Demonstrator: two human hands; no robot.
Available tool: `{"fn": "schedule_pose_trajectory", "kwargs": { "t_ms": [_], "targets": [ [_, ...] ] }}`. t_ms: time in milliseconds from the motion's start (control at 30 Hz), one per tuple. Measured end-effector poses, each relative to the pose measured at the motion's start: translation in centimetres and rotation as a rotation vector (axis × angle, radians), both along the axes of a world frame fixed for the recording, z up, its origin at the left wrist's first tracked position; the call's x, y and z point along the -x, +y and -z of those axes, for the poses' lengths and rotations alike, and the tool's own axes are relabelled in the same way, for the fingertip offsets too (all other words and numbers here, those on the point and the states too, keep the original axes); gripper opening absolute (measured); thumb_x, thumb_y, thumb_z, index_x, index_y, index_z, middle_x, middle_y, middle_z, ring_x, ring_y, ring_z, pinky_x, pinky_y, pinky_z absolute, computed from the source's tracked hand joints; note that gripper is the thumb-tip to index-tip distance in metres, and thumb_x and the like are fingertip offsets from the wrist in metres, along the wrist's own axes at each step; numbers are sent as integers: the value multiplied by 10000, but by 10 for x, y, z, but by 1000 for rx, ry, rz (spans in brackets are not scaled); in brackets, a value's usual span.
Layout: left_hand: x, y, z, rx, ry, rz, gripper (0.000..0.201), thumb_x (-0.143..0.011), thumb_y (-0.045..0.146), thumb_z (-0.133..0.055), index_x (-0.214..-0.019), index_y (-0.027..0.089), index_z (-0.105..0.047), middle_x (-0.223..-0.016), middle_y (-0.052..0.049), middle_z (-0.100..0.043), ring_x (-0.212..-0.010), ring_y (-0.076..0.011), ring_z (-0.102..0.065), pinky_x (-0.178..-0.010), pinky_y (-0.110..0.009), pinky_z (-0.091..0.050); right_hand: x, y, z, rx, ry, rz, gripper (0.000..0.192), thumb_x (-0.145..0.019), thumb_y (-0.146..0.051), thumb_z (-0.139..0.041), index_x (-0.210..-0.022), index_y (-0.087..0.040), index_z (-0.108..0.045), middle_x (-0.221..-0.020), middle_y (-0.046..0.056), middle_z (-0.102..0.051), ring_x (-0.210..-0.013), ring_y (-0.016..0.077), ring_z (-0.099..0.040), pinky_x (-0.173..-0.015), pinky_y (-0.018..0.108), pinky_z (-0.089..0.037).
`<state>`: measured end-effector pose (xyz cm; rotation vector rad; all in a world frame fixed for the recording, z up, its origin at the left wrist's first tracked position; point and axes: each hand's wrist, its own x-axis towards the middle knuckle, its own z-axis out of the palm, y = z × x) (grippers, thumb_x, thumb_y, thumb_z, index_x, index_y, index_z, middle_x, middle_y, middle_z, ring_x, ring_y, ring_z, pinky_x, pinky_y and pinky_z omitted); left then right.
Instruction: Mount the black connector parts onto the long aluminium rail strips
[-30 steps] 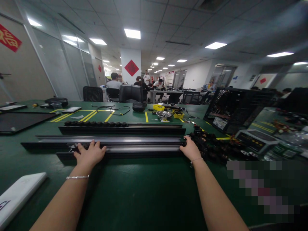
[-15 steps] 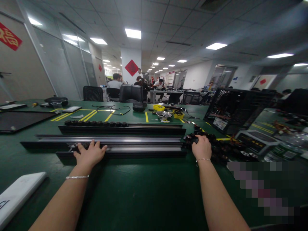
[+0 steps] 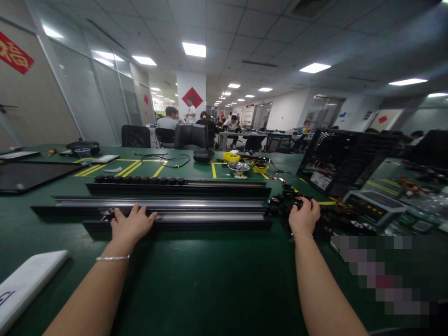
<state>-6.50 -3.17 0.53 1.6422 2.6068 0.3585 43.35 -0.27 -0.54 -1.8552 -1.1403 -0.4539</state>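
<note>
My left hand (image 3: 131, 226) lies over the left part of the nearest black-edged metal rail (image 3: 213, 217), its fingers spread. Small black pieces partly show under and beside its fingertips. A longer rail (image 3: 210, 204) runs just behind it. Behind that, a third rail (image 3: 227, 189) carries a row of round black pieces (image 3: 140, 180) on its left half. Past the rails' right ends, my right hand (image 3: 304, 215) curls its fingers into a heap of small black parts (image 3: 278, 205). What its fingers close on is hidden.
An open black computer case (image 3: 345, 158) and a power supply unit (image 3: 374, 205) stand at the right. Farther back are a metal bowl (image 3: 238, 168), yellow bins (image 3: 231, 157) and a black cable (image 3: 168, 159). A white box (image 3: 33, 280) lies front left, a black panel (image 3: 31, 175) far left.
My right hand has shifted right across the heap of black parts. My left hand remains on the near rail. In the background, a standing person has moved left.
</note>
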Motion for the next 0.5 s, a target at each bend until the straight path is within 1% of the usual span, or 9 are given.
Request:
{"fn": "schedule_pose_trajectory", "kwargs": {
  "t_ms": [67, 133, 233, 300, 400, 500],
  "targets": [
    [2, 1, 2, 6, -1, -3, 763, -715, 663, -311, -1352, 251, -400, -1497, -23, -257, -1328, -486, -40, -1024, -608, -178, -1, 1, 2, 5, 5, 20, 380, -781, -198, -423, -1141, -136, -529, -1280, 197, -390, -1234, 303, -328, -984, 477, -277],
    [4, 2, 3, 10, 1, -7, 763, -709, 668, -318, -1347, 259, -407, -1494, -25, -266, -1332, -475, -48, -1026, -600, -181, 0, 0, 3, 35, 17, 60, 373, -785, -202, -417, -1136, -163, -538, -1277, 181, -410, -1229, 310, -335, -969, 513, -280],
    [4, 2, 2, 14, 9, -12, 757, -710, 669, -315, -1344, 267, -410, -1487, -23, -282, -1332, -465, -72, -1027, -582, -193, 5, -4, 0, 96, 48, 121, 363, -801, -220, -398, -1135, -210, -540, -1307, 151, -415, -1251, 324, -308, -958, 599, -244],
    [2, 1, -1, 29, 15, -16, 755, -714, 665, -309, -1346, 263, -407, -1487, -14, -283, -1323, -472, -97, -1026, -569, -205, 8, -6, -3, 121, 75, 138, 369, -809, -232, -385, -1147, -214, -532, -1336, 147, -396, -1275, 330, -279, -964, 633, -210],
    [0, 0, -4, 53, 24, -14, 754, -721, 655, -295, -1347, 250, -406, -1485, -14, -286, -1303, -485, -134, -1019, -561, -220, 12, -9, -8, 119, 110, 160, 386, -797, -246, -403, -1159, -189, -524, -1359, 162, -371, -1292, 348, -255, -974, 644, -189],
    [0, 0, -4, 49, 39, -3, 755, -730, 649, -277, -1344, 231, -410, -1475, -44, -304, -1294, -488, -157, -1008, -566, -230, 17, -11, -12, 75, 94, 165, 401, -780, -249, -426, -1161, -169, -525, -1366, 170, -363, -1294, 354, -251, -989, 628, -191]
  ]
}}
